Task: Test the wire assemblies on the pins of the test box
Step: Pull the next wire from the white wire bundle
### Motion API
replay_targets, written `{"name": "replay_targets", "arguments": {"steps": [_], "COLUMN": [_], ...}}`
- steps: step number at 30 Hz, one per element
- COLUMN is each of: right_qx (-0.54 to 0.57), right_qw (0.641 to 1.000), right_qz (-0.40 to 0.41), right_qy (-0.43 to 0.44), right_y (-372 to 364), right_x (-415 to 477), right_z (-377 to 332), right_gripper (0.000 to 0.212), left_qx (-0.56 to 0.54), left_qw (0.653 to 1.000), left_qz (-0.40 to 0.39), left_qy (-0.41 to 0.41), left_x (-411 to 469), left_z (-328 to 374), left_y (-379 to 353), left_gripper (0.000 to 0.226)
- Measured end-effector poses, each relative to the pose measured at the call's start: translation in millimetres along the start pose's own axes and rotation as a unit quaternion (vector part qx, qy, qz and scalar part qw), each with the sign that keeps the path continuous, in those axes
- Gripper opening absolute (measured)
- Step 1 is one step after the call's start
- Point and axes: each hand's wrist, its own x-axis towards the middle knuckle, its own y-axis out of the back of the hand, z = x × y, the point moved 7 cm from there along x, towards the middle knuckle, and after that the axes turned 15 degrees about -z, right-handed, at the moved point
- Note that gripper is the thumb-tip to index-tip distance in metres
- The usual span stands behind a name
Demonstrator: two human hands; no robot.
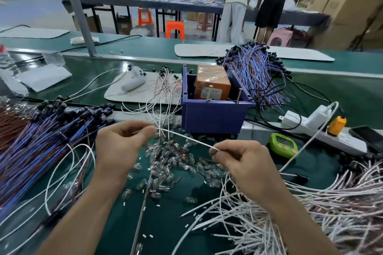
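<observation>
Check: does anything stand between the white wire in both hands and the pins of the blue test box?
Nothing visible does. The white wire, pinched by the left hand and right hand, is just in front of the test box; its pins stand at the near rim. The clear connectors lie lower, on the table.

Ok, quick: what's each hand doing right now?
Left hand: pinches one end of the white wire.
Right hand: pinches the other end of the same wire.
</observation>
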Motion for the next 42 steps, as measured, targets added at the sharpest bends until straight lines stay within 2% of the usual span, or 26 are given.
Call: {"name": "replay_targets", "arguments": {"steps": [2,4,6,7,9,12,14,18,21,23,25,28,31,33,35,37,38,40,42], "right_qx": [0.012,0.012,0.003,0.003,0.001,0.006,0.021,0.06,0.089,0.098,0.096,0.061,0.017,-0.005,-0.025,-0.104,-0.153,-0.23,-0.266], "right_qw": [1.0,1.0,0.999,0.999,0.999,0.999,0.999,0.998,0.995,0.994,0.994,0.998,1.0,0.999,0.992,0.983,0.979,0.968,0.952], "right_qz": [-0.011,-0.024,-0.034,-0.035,-0.038,-0.042,-0.037,0.004,0.044,0.049,0.043,0.02,0.0,0.043,0.122,0.153,0.132,0.039,-0.047], "right_qy": [-0.004,-0.009,-0.018,-0.021,-0.022,-0.023,-0.017,-0.007,-0.003,0.0,-0.002,-0.006,-0.011,0.006,0.032,0.018,-0.011,-0.094,-0.147], "right_y": [-1,-4,-5,-8,-8,-10,-10,-6,-1,0,-2,-7,-11,-2,18,33,33,24,11], "right_x": [1,2,2,2,2,3,2,-1,-4,-4,-4,-2,-2,-5,-10,-8,-2,11,17], "right_z": [0,1,2,3,5,6,7,8,11,13,14,12,9,3,-5,-9,-8,2,14], "right_gripper": [0.026,0.026,0.024,0.023,0.021,0.021,0.024,0.026,0.023,0.023,0.023,0.027,0.023,0.016,0.014,0.015,0.015,0.015,0.018], "left_qx": [-0.199,-0.379,-0.473,-0.482,-0.474,-0.461,-0.446,-0.351,-0.32,-0.295,-0.282,-0.251,-0.256,-0.241,-0.201,-0.147,-0.116,-0.064,-0.012], "left_qw": [0.976,0.911,0.86,0.853,0.859,0.872,0.88,0.923,0.937,0.945,0.945,0.947,0.947,0.954,0.965,0.976,0.981,0.988,0.993], "left_qz": [-0.031,-0.077,-0.119,-0.132,-0.122,-0.05,-0.041,-0.048,-0.028,-0.06,-0.112,-0.169,-0.165,-0.14,-0.123,-0.113,-0.11,-0.101,-0.098], "left_qy": [0.086,0.145,0.152,0.15,0.15,0.158,0.159,0.15,0.136,0.127,0.119,0.104,0.101,0.11,0.119,0.114,0.108,0.095,0.069], "left_x": [3,1,1,0,1,5,4,-4,-11,-15,-16,-18,-20,-19,-19,-19,-18,-18,-19], "left_z": [-15,-22,-23,-22,-21,-29,-30,-27,-23,-18,-11,-5,-3,-9,-13,-15,-15,-14,-11], "left_y": [0,-6,-9,-9,-11,-3,0,-9,-20,-32,-44,-55,-56,-54,-54,-55,-55,-54,-53], "left_gripper": [0.006,0.008,0.024,0.022,0.005,0.01,0.01,0.036,0.046,0.045,0.031,0.024,0.025,0.038,0.05,0.054,0.053,0.047,0.039]}}
